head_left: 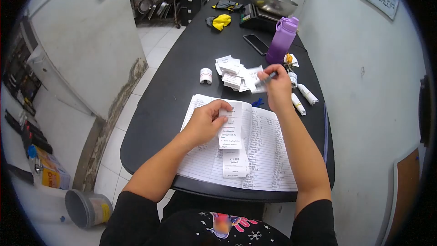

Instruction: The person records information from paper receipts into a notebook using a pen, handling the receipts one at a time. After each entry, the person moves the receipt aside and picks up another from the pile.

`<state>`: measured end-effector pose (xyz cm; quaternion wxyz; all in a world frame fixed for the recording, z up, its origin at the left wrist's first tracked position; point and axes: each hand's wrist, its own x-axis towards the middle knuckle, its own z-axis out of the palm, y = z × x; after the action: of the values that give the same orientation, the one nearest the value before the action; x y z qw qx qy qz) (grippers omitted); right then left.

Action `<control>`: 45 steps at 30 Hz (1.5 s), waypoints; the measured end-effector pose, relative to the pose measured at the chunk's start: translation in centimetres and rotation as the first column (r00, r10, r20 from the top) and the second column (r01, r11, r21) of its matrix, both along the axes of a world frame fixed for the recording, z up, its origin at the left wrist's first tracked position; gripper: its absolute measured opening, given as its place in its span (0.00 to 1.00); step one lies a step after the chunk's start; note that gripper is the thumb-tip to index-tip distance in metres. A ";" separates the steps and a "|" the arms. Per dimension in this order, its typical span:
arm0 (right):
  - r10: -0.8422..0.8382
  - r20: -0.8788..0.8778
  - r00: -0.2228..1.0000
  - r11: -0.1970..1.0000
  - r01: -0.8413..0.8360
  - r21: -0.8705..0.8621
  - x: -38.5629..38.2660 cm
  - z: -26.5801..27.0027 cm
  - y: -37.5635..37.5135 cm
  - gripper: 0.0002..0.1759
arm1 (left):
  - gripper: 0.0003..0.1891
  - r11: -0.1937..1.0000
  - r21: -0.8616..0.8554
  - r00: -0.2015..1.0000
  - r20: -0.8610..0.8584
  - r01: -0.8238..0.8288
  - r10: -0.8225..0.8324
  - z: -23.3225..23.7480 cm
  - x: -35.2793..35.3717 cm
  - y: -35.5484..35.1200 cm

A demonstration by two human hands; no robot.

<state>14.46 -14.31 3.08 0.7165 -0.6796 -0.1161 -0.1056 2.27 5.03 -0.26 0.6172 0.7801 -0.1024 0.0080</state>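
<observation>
Over the left page of an open lined notebook point(284, 173), my left hand point(207, 123) pinches a printed paper slip point(231, 132). Another slip point(234, 166) lies below it on the notebook. Handwriting covers parts of both pages. My right hand point(276, 86) is raised above the notebook's top edge with a dark pen point(266, 79) in its fingers. A white slip point(253, 78) is at its fingertips, beside a pile of slips point(230, 70). Whether the hand grips that slip is unclear.
On the black table point(154, 123) are a curled paper roll point(205, 75), rolled papers point(307, 94), a purple bottle point(282, 41), a phone point(256, 44), yellow-and-grey gloves point(221, 22) and a metal bowl point(273, 3) on a scale point(257, 20). A bin point(86, 209) stands lower left.
</observation>
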 end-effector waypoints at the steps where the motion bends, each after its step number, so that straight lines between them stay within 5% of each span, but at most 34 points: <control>1: -0.035 -0.018 0.999 0.999 0.035 -0.031 1.5 0.1 0.9 0.09 | 0.14 1.000 -0.015 1.000 0.011 -0.008 0.008 0.2 0.0 0.1; 5: -0.100 -0.098 0.990 0.990 0.089 -0.112 6.4 -1.0 3.1 0.09 | 0.20 0.997 0.004 0.996 0.047 -0.071 0.071 1.1 -0.2 0.6; 9: -0.227 0.078 0.971 0.865 0.237 -0.442 5.0 -1.5 2.7 0.13 | 0.22 0.994 -0.025 0.992 0.064 -0.111 0.112 1.3 0.0 1.0; 12: -0.028 0.015 0.999 0.931 0.032 -0.362 1.6 -1.0 0.6 0.13 | 0.21 0.990 -0.108 0.992 0.085 -0.086 0.096 0.8 0.1 0.9; 14: 0.191 -0.279 0.941 0.973 -0.220 -0.075 -4.2 1.7 0.6 0.13 | 0.19 0.989 -0.128 0.991 0.102 -0.071 0.085 0.8 0.0 0.6; 17: 0.339 -0.261 0.904 0.929 -0.365 -0.056 -8.3 0.8 -0.3 0.12 | 0.17 0.986 -0.158 0.993 0.095 -0.059 0.075 0.6 -0.2 0.2; 23: 0.249 -0.104 0.963 0.932 -0.267 -0.247 -10.6 -1.2 -0.9 0.16 | 0.13 0.944 -0.327 0.999 -0.006 -0.053 0.054 1.2 -0.9 -1.3; 27: 0.189 -0.126 0.974 0.972 -0.204 -0.115 -10.7 -1.4 -1.8 0.16 | 0.12 0.958 -0.274 0.990 -0.136 -0.084 0.047 1.0 -0.7 -1.6; 31: 0.134 -0.113 0.985 0.985 -0.145 -0.095 -10.9 -0.7 -2.6 0.16 | 0.10 0.988 -0.138 0.979 -0.182 0.064 -0.089 0.5 -1.3 -2.1; 39: 0.218 -0.147 0.965 0.975 -0.211 0.063 -11.2 -0.8 -2.6 0.12 | 0.09 0.965 -0.228 0.984 -0.092 0.129 -0.153 0.2 -1.7 -2.5; 45: 0.182 -0.107 0.978 0.983 -0.182 0.009 -11.4 -0.8 -2.5 0.10 | 0.10 0.968 -0.217 0.983 -0.100 0.129 -0.154 0.1 -1.7 -2.5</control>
<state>3.08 -16.82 2.29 0.7282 -0.6710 -0.1394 -0.0030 0.58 2.50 -0.17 0.7001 0.7003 -0.1203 -0.0707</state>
